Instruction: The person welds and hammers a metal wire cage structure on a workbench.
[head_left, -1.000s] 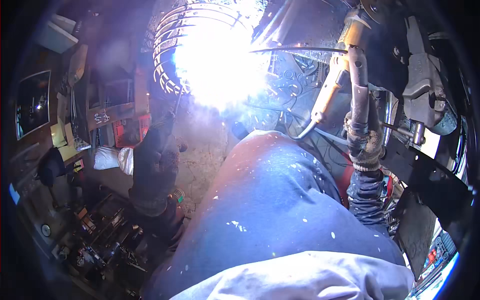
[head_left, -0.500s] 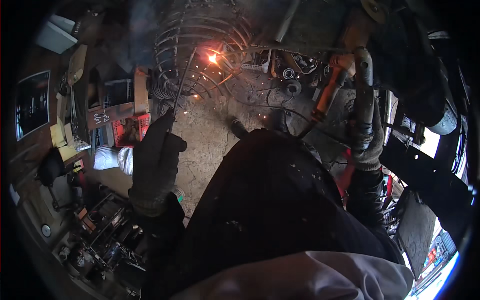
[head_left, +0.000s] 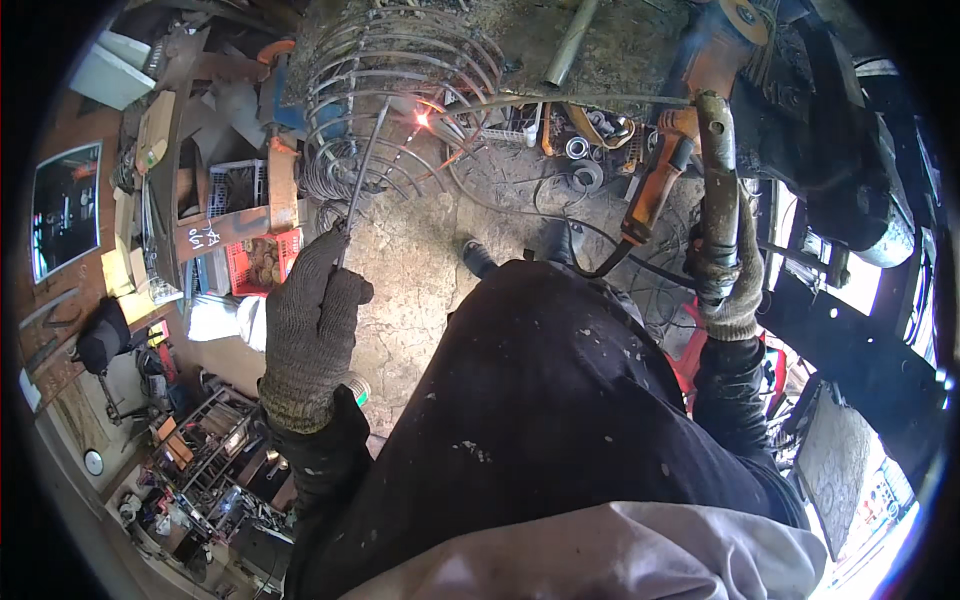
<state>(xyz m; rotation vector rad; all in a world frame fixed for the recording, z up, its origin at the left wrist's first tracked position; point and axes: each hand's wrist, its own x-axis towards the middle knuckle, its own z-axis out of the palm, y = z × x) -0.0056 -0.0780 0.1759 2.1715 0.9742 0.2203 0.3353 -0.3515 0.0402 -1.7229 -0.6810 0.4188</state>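
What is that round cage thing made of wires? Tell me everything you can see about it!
The wire cage is a rounded frame of thin, rusty-looking metal rods bent into hoops, with gaps between them. It sits at the top of the picture, above the dirt floor. A small orange glow shows on one of its wires, with faint smoke nearby. A thin metal rod, held in the gloved left hand, reaches up across the hoops. A long bar leads from the cage toward the gloved right hand.
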